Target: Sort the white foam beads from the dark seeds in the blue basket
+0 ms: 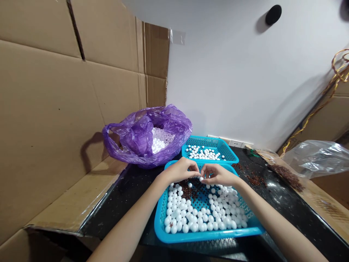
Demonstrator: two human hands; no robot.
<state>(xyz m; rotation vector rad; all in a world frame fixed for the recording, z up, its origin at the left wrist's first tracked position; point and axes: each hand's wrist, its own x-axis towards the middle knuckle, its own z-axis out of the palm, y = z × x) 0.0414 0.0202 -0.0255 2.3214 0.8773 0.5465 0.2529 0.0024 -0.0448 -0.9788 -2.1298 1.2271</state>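
A blue plastic basket (163, 233) in front of me holds many small white foam balls (196, 218) and a few dark reddish bits (188, 189). Both my hands hover over its far end, close together. My left hand (181, 171) has its fingers pinched shut on something I cannot make out. My right hand (218, 174) pinches a white ball (201, 179) between its fingertips. A second, smaller blue basket (231, 154) with white balls stands just behind.
A purple plastic bag (131, 142) full of white balls lies at the back left. Cardboard walls (54, 109) stand on the left. Dark reddish bits (255, 180) are scattered on the black tabletop at right, beside a clear plastic bag (316, 156) and twisted wires (335, 80).
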